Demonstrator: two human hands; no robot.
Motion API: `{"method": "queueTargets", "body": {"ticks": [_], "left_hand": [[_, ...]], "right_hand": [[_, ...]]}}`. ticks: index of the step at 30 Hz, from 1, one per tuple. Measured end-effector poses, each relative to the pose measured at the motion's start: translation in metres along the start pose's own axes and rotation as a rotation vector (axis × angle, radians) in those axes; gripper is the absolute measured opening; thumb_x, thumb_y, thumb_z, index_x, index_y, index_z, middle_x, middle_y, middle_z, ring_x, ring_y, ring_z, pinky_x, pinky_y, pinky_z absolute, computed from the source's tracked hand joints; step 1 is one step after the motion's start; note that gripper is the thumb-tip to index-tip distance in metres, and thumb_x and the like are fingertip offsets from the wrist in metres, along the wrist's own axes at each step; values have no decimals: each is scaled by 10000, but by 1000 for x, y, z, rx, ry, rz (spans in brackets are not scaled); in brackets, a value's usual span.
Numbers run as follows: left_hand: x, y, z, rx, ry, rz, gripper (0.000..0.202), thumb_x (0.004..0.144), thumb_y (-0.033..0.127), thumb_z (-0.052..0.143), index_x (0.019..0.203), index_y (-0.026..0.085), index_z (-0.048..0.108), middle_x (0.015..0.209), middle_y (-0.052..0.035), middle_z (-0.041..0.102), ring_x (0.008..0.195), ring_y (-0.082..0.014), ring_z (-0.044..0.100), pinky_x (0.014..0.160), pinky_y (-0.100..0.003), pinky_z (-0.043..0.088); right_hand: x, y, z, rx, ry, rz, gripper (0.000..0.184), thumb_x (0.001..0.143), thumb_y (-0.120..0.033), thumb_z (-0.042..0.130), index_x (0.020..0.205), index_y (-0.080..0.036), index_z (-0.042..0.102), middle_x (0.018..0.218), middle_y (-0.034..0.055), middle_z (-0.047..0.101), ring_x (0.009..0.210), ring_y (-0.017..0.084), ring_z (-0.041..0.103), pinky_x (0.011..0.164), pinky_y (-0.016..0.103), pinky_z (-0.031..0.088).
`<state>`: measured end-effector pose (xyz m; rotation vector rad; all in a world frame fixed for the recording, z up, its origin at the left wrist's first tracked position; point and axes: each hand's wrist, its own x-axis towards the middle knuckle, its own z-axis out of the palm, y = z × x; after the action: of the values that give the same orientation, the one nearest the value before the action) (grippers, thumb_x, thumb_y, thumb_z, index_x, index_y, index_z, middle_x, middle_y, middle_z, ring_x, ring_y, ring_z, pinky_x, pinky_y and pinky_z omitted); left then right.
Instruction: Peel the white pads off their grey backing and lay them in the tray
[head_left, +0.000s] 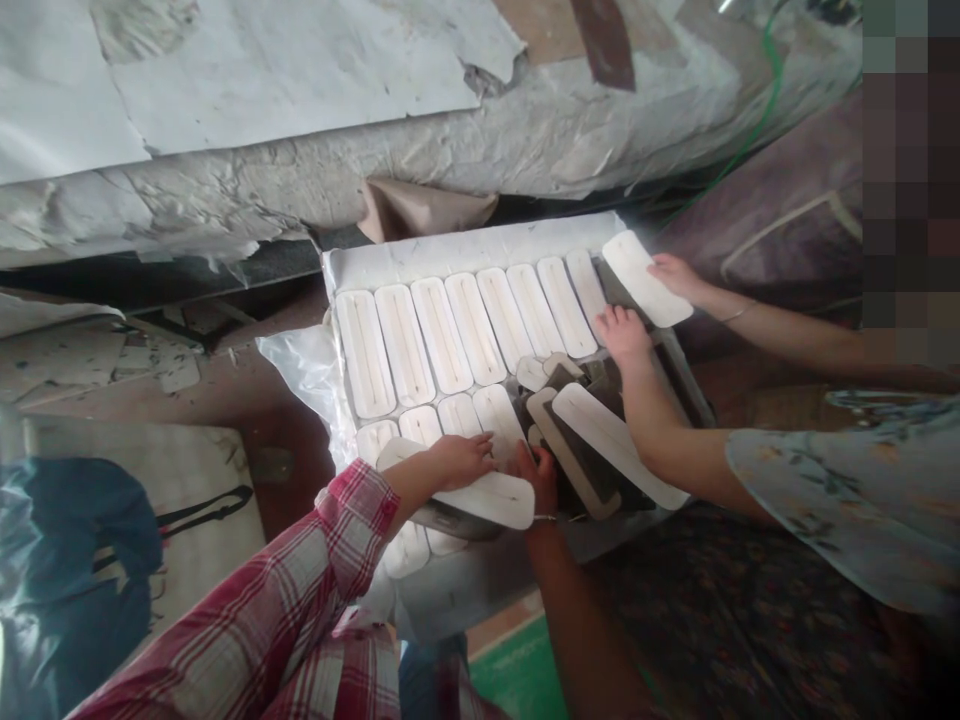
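My left hand [463,461], in a red plaid sleeve, lies with fingers stretched over the second row of white rounded strips. Under its wrist, a loose white strip [491,498] rests slanted on top of others. Close by on the right, my right hand [537,477] has thumb and finger apart at the lower end of a row strip [498,420]; its lower fingers are partly hidden. Thin brown lines run along many strips. They lie side by side in a shallow box lined with pale sheeting [465,245].
Across the box, a co-worker's hand [679,280] holds a white strip [646,278]; the other hand [624,333] touches the upper row. Loose strips [611,440] lie jumbled at the right. A paper-covered ledge [300,90] runs behind. Blue cloth [67,550] lies at left.
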<state>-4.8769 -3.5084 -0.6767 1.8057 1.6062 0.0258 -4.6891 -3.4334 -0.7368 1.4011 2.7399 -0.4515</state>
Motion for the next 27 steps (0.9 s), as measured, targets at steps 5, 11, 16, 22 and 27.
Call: {"method": "queueTargets", "body": {"ticks": [5,11,16,22,27], "left_hand": [[1,-1,5,50,-24,-119,619,897,539,139,1377,198,330,1478,-98,195,976,-260,592,691,-361,479],[8,-11,13,143,-70,-66,615,883,537,150,1405,237,274,1498,-70,116,901,-258,611,621,-368,466],[9,-23,15,212,-102,3,600,874,520,180,1416,271,242,1505,-27,74,842,-249,614,546,-356,436],[9,-27,12,238,-122,17,610,865,547,190,1423,299,204,1505,-34,74,756,-218,614,530,-343,410],[4,-25,5,239,-127,34,624,868,540,192,1431,274,176,1504,-58,70,725,-202,605,534,-339,400]], "right_hand": [[16,18,-11,110,143,-46,446,832,-194,333,1222,-19,461,1121,192,454,1072,221,458,943,346,415],[15,34,-31,159,126,-72,447,786,-100,334,1204,-47,484,1177,167,453,1105,190,460,985,314,394],[-4,22,-45,237,-154,197,332,797,-137,412,1087,-92,567,1097,169,536,1113,238,467,1020,395,315],[25,4,-38,573,-243,498,138,767,-162,476,870,-133,562,806,97,589,832,183,562,827,335,425],[57,3,-28,1019,-204,650,166,816,-210,356,656,-167,356,582,-23,433,437,45,346,419,148,312]]}}
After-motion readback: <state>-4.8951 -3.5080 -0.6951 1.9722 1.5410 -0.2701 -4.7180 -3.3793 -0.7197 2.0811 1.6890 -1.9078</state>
